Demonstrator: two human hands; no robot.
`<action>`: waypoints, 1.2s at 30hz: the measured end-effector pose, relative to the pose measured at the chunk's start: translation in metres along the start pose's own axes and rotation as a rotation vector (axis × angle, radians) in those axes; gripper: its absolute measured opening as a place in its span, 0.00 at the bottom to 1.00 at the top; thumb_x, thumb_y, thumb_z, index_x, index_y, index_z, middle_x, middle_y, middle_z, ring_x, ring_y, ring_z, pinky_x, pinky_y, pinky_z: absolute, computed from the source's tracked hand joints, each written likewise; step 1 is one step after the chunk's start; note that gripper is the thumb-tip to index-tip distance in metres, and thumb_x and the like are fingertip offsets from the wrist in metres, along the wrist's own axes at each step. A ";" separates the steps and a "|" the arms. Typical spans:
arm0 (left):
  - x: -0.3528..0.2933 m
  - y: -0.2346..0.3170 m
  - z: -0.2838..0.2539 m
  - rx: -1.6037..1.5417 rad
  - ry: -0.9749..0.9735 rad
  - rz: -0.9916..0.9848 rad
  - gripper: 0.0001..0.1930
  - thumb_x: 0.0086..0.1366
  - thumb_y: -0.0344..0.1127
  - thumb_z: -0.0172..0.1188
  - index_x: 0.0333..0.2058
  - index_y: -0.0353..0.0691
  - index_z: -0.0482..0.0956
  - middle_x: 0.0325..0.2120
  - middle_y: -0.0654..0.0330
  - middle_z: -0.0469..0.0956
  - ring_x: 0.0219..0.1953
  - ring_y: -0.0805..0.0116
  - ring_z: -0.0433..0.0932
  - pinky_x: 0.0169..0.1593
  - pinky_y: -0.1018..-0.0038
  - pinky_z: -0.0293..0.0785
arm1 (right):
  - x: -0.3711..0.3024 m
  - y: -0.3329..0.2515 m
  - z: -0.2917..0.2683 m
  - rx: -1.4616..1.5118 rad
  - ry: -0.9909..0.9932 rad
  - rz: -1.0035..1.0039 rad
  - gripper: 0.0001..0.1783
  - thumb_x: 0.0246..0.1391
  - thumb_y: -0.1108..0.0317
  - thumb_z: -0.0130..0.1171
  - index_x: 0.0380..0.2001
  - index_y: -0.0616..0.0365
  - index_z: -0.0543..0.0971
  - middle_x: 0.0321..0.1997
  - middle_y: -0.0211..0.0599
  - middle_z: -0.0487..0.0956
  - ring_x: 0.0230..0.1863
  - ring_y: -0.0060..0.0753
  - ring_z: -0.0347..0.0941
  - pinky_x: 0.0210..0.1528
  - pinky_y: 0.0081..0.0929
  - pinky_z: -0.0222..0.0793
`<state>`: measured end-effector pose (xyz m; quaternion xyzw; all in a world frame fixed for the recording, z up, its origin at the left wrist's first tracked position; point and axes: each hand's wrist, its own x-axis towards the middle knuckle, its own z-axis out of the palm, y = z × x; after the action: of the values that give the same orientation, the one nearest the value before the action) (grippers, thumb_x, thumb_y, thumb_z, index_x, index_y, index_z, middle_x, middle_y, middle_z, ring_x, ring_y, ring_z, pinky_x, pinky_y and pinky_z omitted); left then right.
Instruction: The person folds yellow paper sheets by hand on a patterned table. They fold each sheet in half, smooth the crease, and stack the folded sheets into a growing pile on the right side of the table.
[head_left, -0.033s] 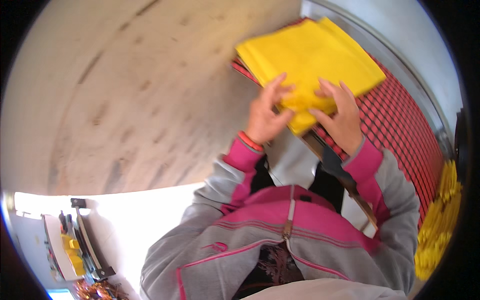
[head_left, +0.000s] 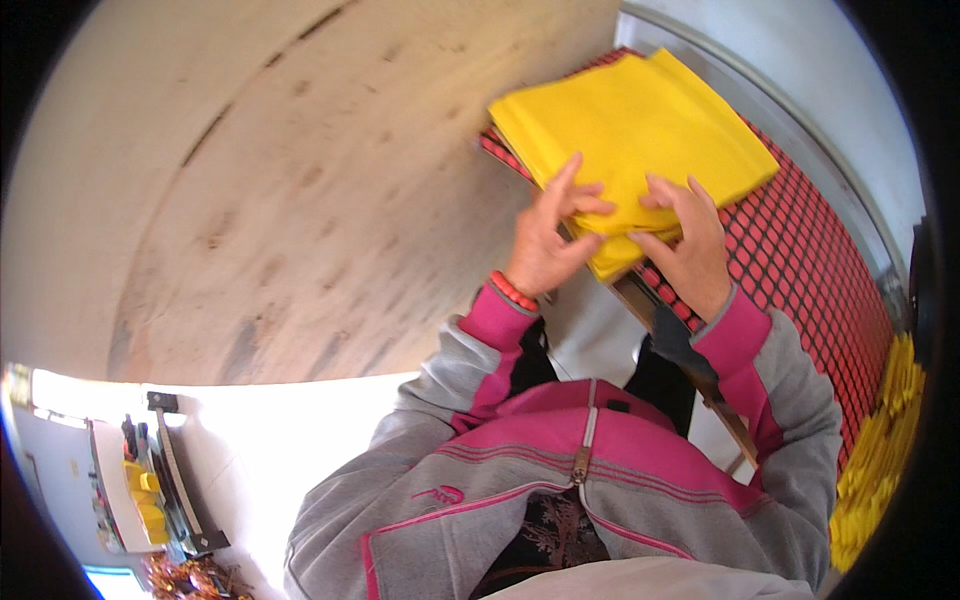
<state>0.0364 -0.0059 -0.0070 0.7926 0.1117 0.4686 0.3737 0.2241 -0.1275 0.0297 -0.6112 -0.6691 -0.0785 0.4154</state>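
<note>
A folded sheet of yellow cloth (head_left: pixel 640 130) lies on a red surface with a black grid pattern (head_left: pixel 785 235), ahead and a little right of me. Its near end is bunched and doubled over, with a small flap hanging toward me. At the left side of that end, my left hand (head_left: pixel 548 235) rests its curled fingers on the cloth, the index finger raised and the thumb at the near fold. Facing it, my right hand (head_left: pixel 693 240) has its thumb at the same fold and its bent fingers above. Their fingertips partly cover the fold.
A large scuffed wooden board (head_left: pixel 300 200) fills the left side. Bundled yellow strips (head_left: pixel 880 450) stand at the lower right. Beyond the red surface runs a grey rail (head_left: pixel 780 95) along a pale wall. Yellow items (head_left: pixel 145 500) sit on a distant shelf at lower left.
The whole view has shifted slightly, so cloth, board and hands appear a bit further right and lower. Both hands stay at the near fold with little visible change in their grip.
</note>
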 end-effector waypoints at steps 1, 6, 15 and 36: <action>0.000 0.005 0.001 -0.067 0.007 -0.089 0.39 0.56 0.24 0.69 0.67 0.37 0.66 0.47 0.53 0.84 0.56 0.56 0.81 0.63 0.64 0.73 | 0.005 -0.001 0.000 0.001 0.029 -0.059 0.21 0.52 0.68 0.69 0.49 0.56 0.78 0.44 0.40 0.82 0.50 0.49 0.78 0.66 0.50 0.64; 0.010 0.007 -0.011 0.238 -0.093 0.110 0.24 0.55 0.32 0.74 0.52 0.38 0.82 0.45 0.52 0.84 0.50 0.52 0.83 0.57 0.65 0.77 | 0.002 0.003 0.002 0.078 0.051 -0.128 0.09 0.54 0.72 0.65 0.39 0.58 0.79 0.39 0.42 0.81 0.44 0.50 0.78 0.50 0.42 0.73; 0.032 0.021 -0.011 0.513 -0.289 0.195 0.15 0.58 0.32 0.69 0.46 0.43 0.86 0.48 0.55 0.85 0.47 0.53 0.84 0.50 0.65 0.81 | -0.007 0.027 0.014 -0.008 0.087 -0.237 0.08 0.57 0.70 0.63 0.41 0.56 0.80 0.37 0.41 0.81 0.40 0.48 0.80 0.42 0.39 0.76; 0.076 0.038 -0.031 0.547 -0.231 0.058 0.10 0.68 0.29 0.59 0.47 0.40 0.82 0.37 0.54 0.84 0.40 0.56 0.83 0.48 0.71 0.78 | -0.001 -0.019 -0.034 1.100 -0.109 0.786 0.29 0.69 0.47 0.55 0.57 0.62 0.75 0.57 0.44 0.80 0.58 0.36 0.79 0.56 0.31 0.75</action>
<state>0.0451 0.0224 0.0780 0.9148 0.1677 0.3384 0.1430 0.2231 -0.1534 0.0583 -0.5119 -0.3597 0.4613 0.6292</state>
